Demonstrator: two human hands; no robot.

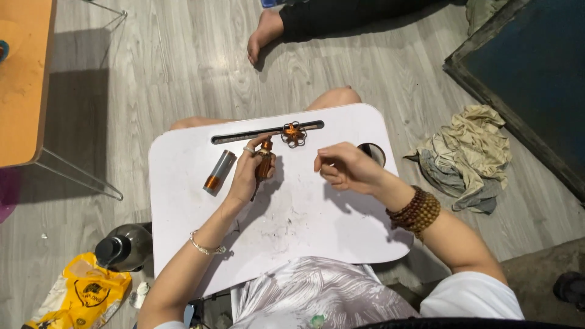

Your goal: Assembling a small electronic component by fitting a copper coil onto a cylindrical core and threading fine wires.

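Lying at the far left on the floor, a yellow bag and a dark bottle sit just beside the white lap surface. On it, a silver tube with an orange band rests flat, set apart from the work. The left hand pinches a small brown figure upright, so its top faces the person. Behind it an orange wire flower sits in the groove. The right hand hovers near, fingers curled loosely together, holding nothing that I can make out. Crumpled cloth lies on the floor at the right.

Soft daylight, sharp, mild edge distortion
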